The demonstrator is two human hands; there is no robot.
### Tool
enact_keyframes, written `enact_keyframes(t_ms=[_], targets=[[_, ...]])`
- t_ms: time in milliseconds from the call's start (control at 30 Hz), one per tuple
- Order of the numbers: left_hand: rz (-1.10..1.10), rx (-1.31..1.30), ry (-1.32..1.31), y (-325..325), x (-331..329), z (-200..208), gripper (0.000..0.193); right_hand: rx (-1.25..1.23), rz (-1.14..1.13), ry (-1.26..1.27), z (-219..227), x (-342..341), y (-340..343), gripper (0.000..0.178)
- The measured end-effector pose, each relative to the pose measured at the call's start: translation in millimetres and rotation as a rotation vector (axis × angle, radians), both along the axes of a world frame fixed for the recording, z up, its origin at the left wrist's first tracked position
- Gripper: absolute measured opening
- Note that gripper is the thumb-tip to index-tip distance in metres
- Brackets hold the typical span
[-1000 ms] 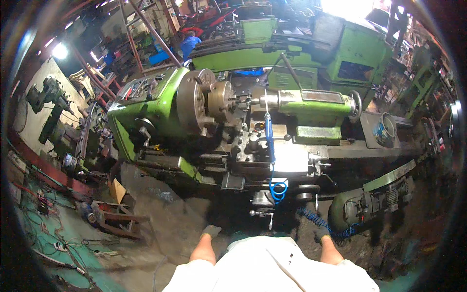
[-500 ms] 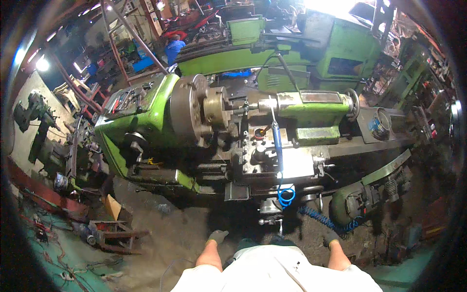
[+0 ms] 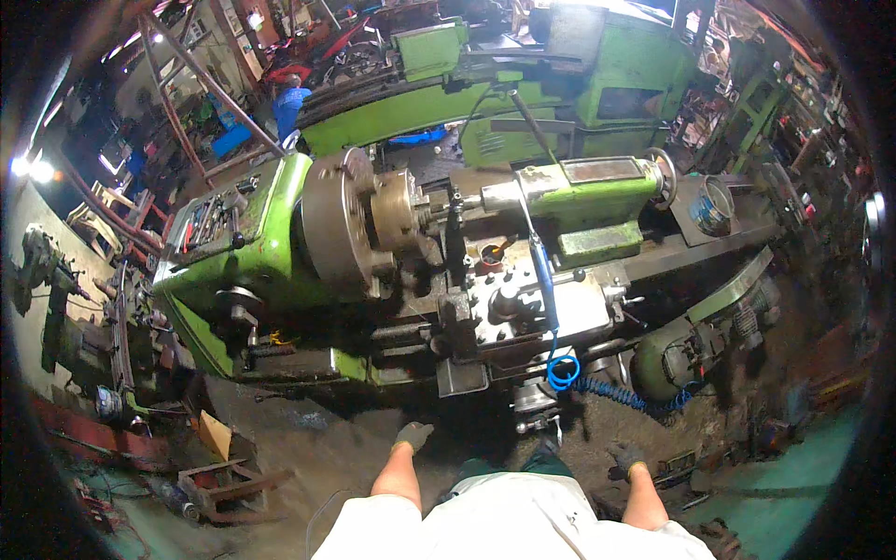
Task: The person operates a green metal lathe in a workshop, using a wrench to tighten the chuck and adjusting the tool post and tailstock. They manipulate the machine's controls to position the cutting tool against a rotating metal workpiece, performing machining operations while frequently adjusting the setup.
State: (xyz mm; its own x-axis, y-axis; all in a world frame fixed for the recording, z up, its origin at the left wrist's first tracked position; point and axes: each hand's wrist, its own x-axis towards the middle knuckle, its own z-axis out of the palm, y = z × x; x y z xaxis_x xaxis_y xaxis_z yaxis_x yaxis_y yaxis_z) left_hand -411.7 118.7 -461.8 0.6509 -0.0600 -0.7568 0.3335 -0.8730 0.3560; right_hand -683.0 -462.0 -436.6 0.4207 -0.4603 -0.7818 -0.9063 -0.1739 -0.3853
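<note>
My left hand [image 3: 412, 435], in a grey glove, hangs low in front of the green lathe [image 3: 271, 243]. It looks loosely open and touches nothing. My right hand [image 3: 626, 459], gloved too, hangs with its fingers apart, right of the carriage handwheel [image 3: 534, 399], and is bare of any object. The lathe's big chuck [image 3: 338, 224] grips a brass-coloured round workpiece [image 3: 394, 210], with the tailstock [image 3: 583, 201] in line to its right. A blue air blow gun [image 3: 543, 280] lies across the carriage, near a small cup with a brush [image 3: 492, 253].
A coiled blue hose [image 3: 611, 392] runs past a green motor [image 3: 667, 364] at right. Tools [image 3: 210, 219] lie on the headstock, and a bucket [image 3: 711, 210] stands at the bed's right end. Another green machine [image 3: 429, 112] and a person in blue [image 3: 289, 107] are behind.
The view has tilted a little, and the lathe sits slightly further left and turned. My right hand's fingers have spread more. Both hands stay low beside my body.
</note>
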Motion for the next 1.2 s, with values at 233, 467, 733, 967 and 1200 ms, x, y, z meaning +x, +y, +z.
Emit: enact_keyframes(t_ms=[233, 467, 733, 967, 1200], targets=[[-0.103, -0.003, -0.134, 11.4, 2.0, -51.8, 0.055, -0.187, 0.373, 0.12, -5.6, -16.8, -16.0, 0.057], [-0.034, 0.014, -0.128, -16.5, -26.8, -29.8, 0.051, -0.607, 1.073, -0.179, -102.5, -88.5, -118.3, 0.047], [0.067, 0.015, -0.039, -56.2, -48.4, 19.2, 0.056, -0.224, 0.415, 0.125, -94.7, -27.9, -122.5, 0.054], [-0.137, 0.008, 0.043, -1.5, -34.5, -25.2, 0.047, -0.338, 0.45, -0.065, -37.1, -18.4, -98.4, 0.048], [0.113, 0.266, -0.428, 32.7, 51.8, -46.0, 0.036, -0.405, 0.468, 0.128, -9.8, -25.5, -36.5, 0.047]])
